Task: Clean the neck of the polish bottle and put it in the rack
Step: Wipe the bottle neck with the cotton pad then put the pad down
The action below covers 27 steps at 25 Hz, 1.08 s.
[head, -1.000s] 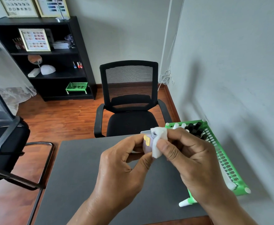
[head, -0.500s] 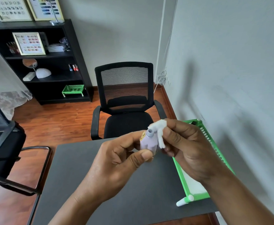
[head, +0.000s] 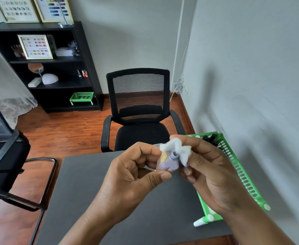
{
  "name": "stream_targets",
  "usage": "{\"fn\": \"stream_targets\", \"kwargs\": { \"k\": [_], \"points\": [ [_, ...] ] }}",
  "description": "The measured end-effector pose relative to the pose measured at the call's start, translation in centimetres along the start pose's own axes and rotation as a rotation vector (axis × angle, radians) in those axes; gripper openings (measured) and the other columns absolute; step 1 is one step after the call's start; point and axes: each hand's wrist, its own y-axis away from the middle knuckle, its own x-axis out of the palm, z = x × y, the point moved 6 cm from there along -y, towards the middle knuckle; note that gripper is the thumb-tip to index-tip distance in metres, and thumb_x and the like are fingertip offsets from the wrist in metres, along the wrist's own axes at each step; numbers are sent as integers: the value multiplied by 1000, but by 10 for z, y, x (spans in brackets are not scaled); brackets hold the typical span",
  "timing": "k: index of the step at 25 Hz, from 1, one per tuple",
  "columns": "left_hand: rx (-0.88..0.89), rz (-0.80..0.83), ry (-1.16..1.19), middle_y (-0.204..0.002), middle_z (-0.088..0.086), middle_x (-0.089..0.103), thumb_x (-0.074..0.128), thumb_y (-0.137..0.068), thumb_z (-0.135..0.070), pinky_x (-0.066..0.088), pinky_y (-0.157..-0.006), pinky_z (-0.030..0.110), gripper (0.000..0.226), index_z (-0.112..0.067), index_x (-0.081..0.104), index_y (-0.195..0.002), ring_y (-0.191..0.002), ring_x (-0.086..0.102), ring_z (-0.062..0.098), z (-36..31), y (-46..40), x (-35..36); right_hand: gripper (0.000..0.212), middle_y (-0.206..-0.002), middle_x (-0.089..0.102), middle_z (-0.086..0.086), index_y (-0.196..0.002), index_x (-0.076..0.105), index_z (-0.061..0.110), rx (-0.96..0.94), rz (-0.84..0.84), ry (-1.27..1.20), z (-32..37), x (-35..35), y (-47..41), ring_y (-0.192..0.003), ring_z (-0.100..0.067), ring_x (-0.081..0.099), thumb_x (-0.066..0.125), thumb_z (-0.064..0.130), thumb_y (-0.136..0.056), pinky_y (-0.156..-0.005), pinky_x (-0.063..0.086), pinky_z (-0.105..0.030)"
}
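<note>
My left hand (head: 132, 175) grips a small lilac polish bottle (head: 167, 164) with a yellow label, held above the grey table. Its cap is off and the open neck points up and to the right. My right hand (head: 210, 172) pinches a white cotton pad (head: 178, 150) against the right side of the neck. The green plastic rack (head: 240, 172) stands at the table's right edge against the wall, partly hidden behind my right hand. Black bottle caps (head: 210, 139) show at its far end.
The dark grey table (head: 92, 191) lies below my hands. A black mesh office chair (head: 138, 110) stands behind it, another chair (head: 1, 156) at the left. A black bookshelf (head: 44, 68) at the back holds a second green rack (head: 81, 97). A grey wall runs along the right.
The cotton pad has slid off the top of the bottle to the right side of the neck, uncovering the open mouth. The view has tilted, and my hands sit slightly higher over the table.
</note>
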Motion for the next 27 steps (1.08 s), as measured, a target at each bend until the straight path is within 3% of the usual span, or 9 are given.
{"fn": "stream_targets", "kwargs": {
  "k": [2,4,6,9,12,15,19,23,27],
  "points": [
    [6,-17,13,-94,0,80,85,-80,-20,61,-76,25,28,-30,74,-104,-86,76,20,2,2,-1,40,-85,74,2,-123,79,25,-112,-28,216,10,0,3,-62,-5,55,80,44,-87,-54,45,-17],
    [8,-38,30,-92,-1,80,84,-81,-21,62,-77,25,28,-34,76,-105,-84,76,32,3,3,-2,36,-89,79,5,-121,80,26,-196,-27,271,20,3,7,-66,-2,62,80,39,-88,-60,50,-12],
    [3,-32,61,-92,2,80,85,-83,-25,64,-79,30,28,-36,77,-107,-85,76,40,2,3,-2,33,-90,81,-3,-117,81,25,-223,-37,290,28,4,9,-70,-8,68,82,36,-86,-65,54,-13],
    [-19,53,125,-93,5,81,84,-88,-34,65,-80,36,22,-31,78,-109,-82,79,29,-1,1,4,32,-98,80,-20,-116,82,24,-224,-66,379,34,1,11,-90,-39,75,83,30,-85,-80,65,-31],
    [-85,106,208,-93,8,79,75,-93,-21,65,-78,42,16,-22,78,-109,-82,78,26,3,0,9,32,-97,79,-26,-117,81,16,-247,-67,435,36,3,12,-89,-51,71,83,22,-86,-82,65,-50],
    [-145,79,282,-92,15,76,73,-93,-20,64,-74,46,28,-15,71,-120,-79,75,28,9,1,12,32,-87,77,-18,-116,81,21,-297,-102,477,41,6,13,-74,-45,65,83,32,-87,-70,65,-43],
    [-145,38,331,-92,14,76,79,-88,-19,64,-73,44,30,-15,73,-118,-77,74,25,13,4,15,28,-76,69,-20,-116,81,17,-330,-105,551,34,8,13,-62,-38,56,80,14,-89,-58,52,-50],
    [-111,-15,314,-84,12,73,88,-84,-22,64,-69,39,35,-6,73,-111,-73,72,23,13,4,10,22,-98,74,-8,-113,82,16,-389,-62,606,32,14,13,-78,-41,65,77,11,-92,-67,55,-49],
    [-94,84,343,-89,10,76,84,-89,-35,63,-66,40,36,-10,74,-112,-73,73,22,7,1,12,20,-92,66,-15,-114,81,17,-342,-7,600,33,11,6,-87,-39,65,74,20,-96,-74,55,-41]
  ]
}}
